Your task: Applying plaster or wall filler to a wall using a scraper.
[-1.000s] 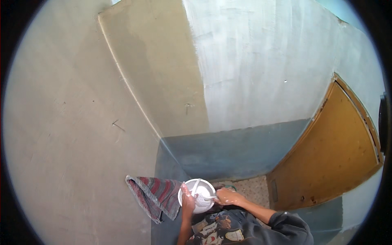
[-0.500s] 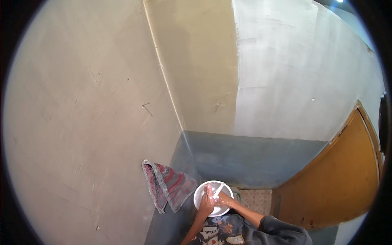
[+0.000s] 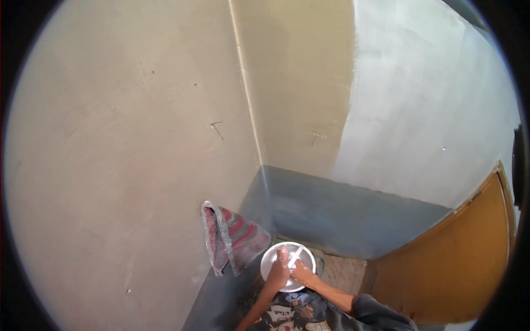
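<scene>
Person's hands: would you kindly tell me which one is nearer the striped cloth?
The left hand; the right hand lies farther right, away from the striped cloth.

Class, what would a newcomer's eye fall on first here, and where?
Probably the pale whitish patch at upper right, set sharply against the khaki paint beside it. Then the orange-brown door at lower right and the red-and-grey striped cloth against the left wall. Low in the middle, the left grip and right grip are at a white bucket's mouth.
</scene>
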